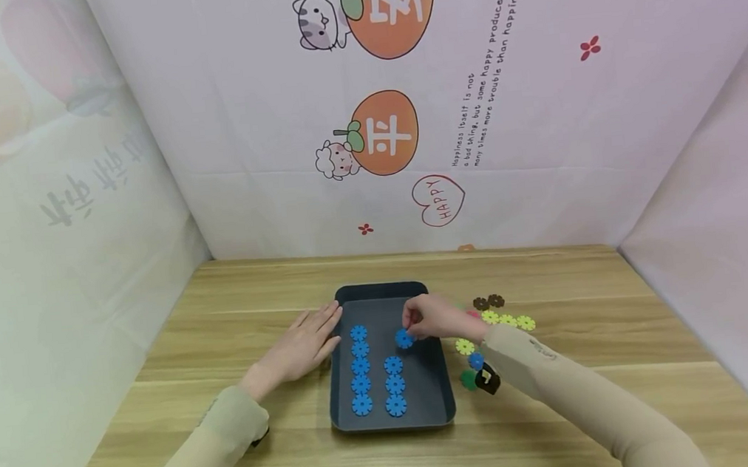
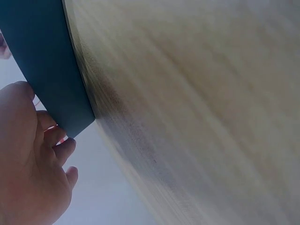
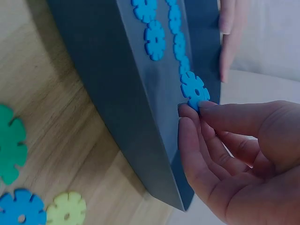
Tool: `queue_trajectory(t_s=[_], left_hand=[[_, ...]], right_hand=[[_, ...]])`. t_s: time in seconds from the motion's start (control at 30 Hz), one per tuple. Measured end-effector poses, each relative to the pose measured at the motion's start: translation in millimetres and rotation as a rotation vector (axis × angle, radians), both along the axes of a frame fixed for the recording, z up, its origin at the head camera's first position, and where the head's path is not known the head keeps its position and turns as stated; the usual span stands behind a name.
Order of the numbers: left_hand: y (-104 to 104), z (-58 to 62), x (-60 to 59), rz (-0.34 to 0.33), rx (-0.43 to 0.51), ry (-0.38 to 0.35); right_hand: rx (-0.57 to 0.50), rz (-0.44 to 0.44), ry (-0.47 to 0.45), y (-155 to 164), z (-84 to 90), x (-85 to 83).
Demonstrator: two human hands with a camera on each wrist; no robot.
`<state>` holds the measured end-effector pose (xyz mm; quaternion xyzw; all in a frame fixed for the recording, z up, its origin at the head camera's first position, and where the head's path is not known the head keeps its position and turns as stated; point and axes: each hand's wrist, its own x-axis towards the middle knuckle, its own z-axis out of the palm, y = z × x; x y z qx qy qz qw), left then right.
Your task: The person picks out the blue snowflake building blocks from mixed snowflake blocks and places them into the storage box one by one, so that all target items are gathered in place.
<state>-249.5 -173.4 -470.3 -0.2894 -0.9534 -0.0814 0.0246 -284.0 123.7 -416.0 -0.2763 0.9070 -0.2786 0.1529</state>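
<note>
Head view: a dark tray (image 1: 429,407) sits on a wooden table (image 1: 232,439). Inside it lie two columns of blue snowflake discs (image 1: 360,368). The right hand (image 1: 436,317) pinches one blue disc (image 1: 404,338) between thumb and fingertips just over the tray floor, above the shorter column. The left hand (image 1: 304,347) lies flat with straight fingers against the tray's left rim. Right of the tray are loose yellow-green discs (image 1: 507,320), brown ones (image 1: 488,302), one blue and one green. The backdrop (image 1: 539,137) reads "HAPPY" in a heart and "Happiness itself is not a bad thing, but some happy producers bring many times more trouble than happiness."

Left wrist view: blurred; relaxed fingers (image 2: 56,140) beside the tray edge (image 2: 47,61).

Right wrist view: fingertips (image 3: 190,115) grip the blue disc (image 3: 193,89) above the tray (image 3: 117,93).
</note>
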Motion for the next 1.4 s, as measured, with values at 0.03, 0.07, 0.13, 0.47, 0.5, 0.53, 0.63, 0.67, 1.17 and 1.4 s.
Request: queue_trajectory(t_s=[0.03, 0.07, 0.13, 0.47, 0.5, 0.53, 0.63, 0.67, 1.17, 1.4], left_hand=[[0, 0.1, 0.0, 0.001, 0.0, -0.001], [0, 0.1, 0.0, 0.002, -0.002, -0.003], [0, 0.0, -0.1, 0.002, 0.003, -0.001], [1, -0.6, -0.2, 0.008, -0.005, 0.001], [1, 0.0, 0.2, 0.007, -0.003, 0.0], [1, 0.2, 0.6, 0.006, 0.0, 0.0], [2, 0.4, 1.3, 0.003, 0.005, 0.0], [2, 0.7, 1.6, 0.002, 0.007, 0.0], [2, 0.9, 2.1, 0.001, 0.006, -0.002], [1, 1.5, 1.7, 0.005, 0.011, -0.017]], right_hand=[[0.003, 0.001, 0.001, -3, -2.0, -1.6], [0.005, 0.001, 0.002, -5, -3.7, -2.9], [0.008, -0.004, -0.004, -9, -7.0, -5.1], [0.01, -0.006, -0.036, -23, -12.4, -4.5], [0.01, -0.001, -0.037, -24, -12.2, -4.2], [0.007, 0.004, -0.038, -24, -12.3, -3.7], [0.013, 0.016, -0.033, -24, -14.1, -3.9], [0.015, 0.017, -0.032, -24, -14.7, -4.1], [0.049, 0.02, 0.014, -22, -17.7, -5.2], [-0.021, 0.016, 0.028, -12, -11.3, -4.7]])
